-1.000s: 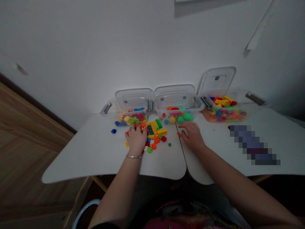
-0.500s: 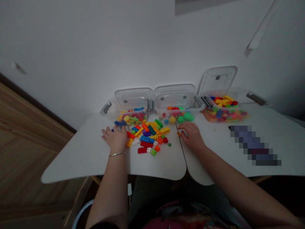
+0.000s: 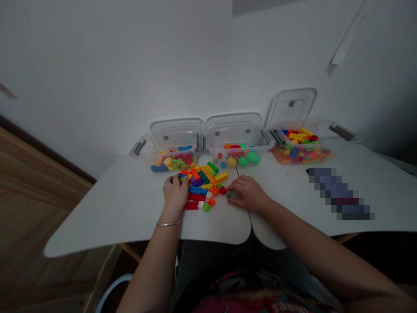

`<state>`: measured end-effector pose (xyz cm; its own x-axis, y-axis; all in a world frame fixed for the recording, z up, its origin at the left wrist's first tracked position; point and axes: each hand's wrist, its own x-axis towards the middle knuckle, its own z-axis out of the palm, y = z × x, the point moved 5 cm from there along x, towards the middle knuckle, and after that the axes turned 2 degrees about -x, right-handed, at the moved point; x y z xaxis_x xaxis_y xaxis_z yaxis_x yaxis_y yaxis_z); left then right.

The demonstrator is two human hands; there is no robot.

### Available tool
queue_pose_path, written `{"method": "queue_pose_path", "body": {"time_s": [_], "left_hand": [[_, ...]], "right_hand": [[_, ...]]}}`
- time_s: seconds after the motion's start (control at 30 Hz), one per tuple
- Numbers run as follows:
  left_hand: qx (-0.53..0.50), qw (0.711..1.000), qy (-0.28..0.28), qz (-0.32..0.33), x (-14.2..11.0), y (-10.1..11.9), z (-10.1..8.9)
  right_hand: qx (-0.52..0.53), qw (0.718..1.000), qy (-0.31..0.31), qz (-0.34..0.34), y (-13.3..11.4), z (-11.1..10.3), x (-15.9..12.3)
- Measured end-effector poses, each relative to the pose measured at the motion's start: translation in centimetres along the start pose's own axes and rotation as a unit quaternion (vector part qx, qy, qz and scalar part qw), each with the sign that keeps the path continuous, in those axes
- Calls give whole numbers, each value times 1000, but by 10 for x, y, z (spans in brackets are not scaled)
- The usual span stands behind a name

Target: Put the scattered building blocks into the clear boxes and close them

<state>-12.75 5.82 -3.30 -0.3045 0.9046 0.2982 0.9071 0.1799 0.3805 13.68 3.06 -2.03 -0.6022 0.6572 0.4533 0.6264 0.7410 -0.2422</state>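
- Judging the risk first, we took the green brick [image 3: 228,196] as the likeliest loss. It was tiny and sat just beside the fingertips of the right hand [image 3: 248,194], so a careless brush could have flicked it toward the seam [image 3: 238,174] between the two table leaves, where it might have dropped through.
- We also judged the pile of bricks [image 3: 203,186] exposed on its near side. It sat toward the table's [image 3: 97,221] front edge, and a sweep of the left hand [image 3: 176,194] could have pushed loose pieces over that edge.
- We saw the left hand resting on the pile's left end, its fingers curled down and close together. We could not tell whether they pinched a brick, because the hand hid what lay beneath.
- We saw the right hand lying low on the table, fingers loosely spread and holding nothing that we could see. Its nearest neighbour in the pile was a red brick [image 3: 223,190].
- We placed the pile at the table's back edge, right in front of the open left bin [image 3: 172,152] and middle bin [image 3: 239,150], with the right bin [image 3: 302,147] farther along that edge. A blurred object [image 3: 339,194] lay toward the right side of the table.
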Motion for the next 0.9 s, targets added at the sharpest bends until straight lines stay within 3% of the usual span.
{"method": "queue_pose_path", "body": {"time_s": [0.2, 0.37, 0.47, 0.63, 0.7, 0.9], "left_hand": [[13, 1000, -12, 2, -8, 17, -1], [12, 998, -38, -42, -10, 24, -2], [15, 998, -36, -52, -12, 29, -2], [6, 998, -42, -49, -16, 36, 0], [8, 998, -41, -43, -18, 39, 0], [-2, 998, -58, -23, -24, 50, 3]], "right_hand": [[-32, 999, 7, 10, -1, 1, 2], [-82, 991, 72, 77, 25, -16, -9], [-60, 989, 99, 97, 33, -22, -14], [-36, 999, 17, 10, 18, -8, -8], [-53, 999, 5, 4, 18, -3, -4], [-145, 978, 23, 150, 47, -5, -6]]}}
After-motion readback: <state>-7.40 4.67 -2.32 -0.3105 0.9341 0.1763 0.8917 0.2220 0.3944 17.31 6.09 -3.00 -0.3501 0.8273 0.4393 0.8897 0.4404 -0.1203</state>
